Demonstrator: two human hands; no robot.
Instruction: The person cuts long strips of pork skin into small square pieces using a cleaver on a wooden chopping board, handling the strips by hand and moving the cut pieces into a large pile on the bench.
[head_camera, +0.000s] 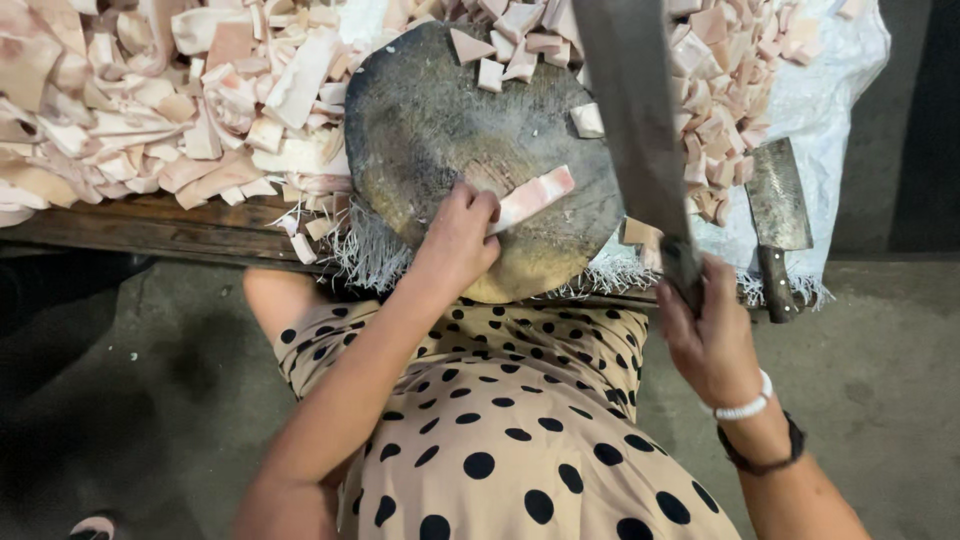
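Observation:
My left hand (457, 240) presses on the near end of a pale pink strip of meat (535, 195) lying on a round dark wooden chopping block (420, 130). My right hand (712, 335) grips the handle of a long cleaver (630, 110), raised with its blade up over the right side of the block. A few small cut pieces (505, 55) lie on the block's far edge.
A large heap of uncut pale strips (150, 100) lies left of the block, and a pile of small cut pieces (725, 90) lies on white sacking to the right. A second cleaver (778, 215) rests at the right edge. Grey concrete floor is below.

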